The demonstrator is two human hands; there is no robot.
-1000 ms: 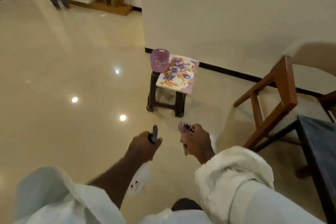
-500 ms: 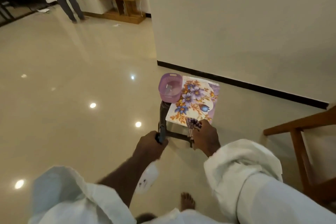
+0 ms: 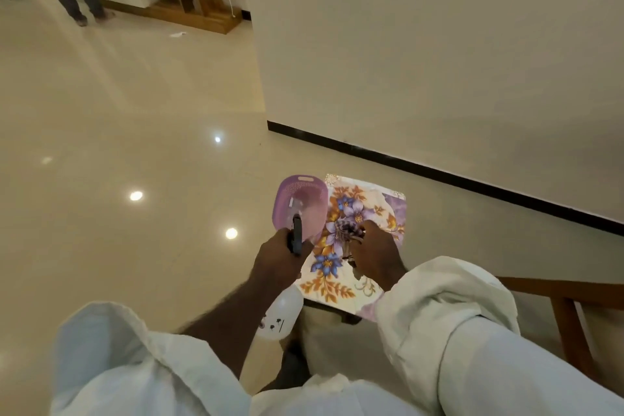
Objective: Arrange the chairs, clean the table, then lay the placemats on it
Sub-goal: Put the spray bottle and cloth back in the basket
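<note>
The floral placemat (image 3: 358, 277) lies flat on a dark stool (image 3: 341, 314) near the wall (image 3: 439, 61). Its long axis points away from the person, leaning slightly right, with orange leaves and blue-purple flowers on cream. A lilac basket (image 3: 300, 199) sits just beside its left edge. The left hand (image 3: 277, 257) grips a white spray bottle (image 3: 280, 314), nozzle pointing away, markings unreadable. The right hand (image 3: 374, 253) clutches a crumpled cloth (image 3: 347, 233) over the mat.

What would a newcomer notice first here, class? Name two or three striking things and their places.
The bright floral placemat lies on a low stool at lower centre, a purple basket beside it on the left. Over them the left hand grips a spray bottle and the right hand holds a crumpled cloth.
</note>
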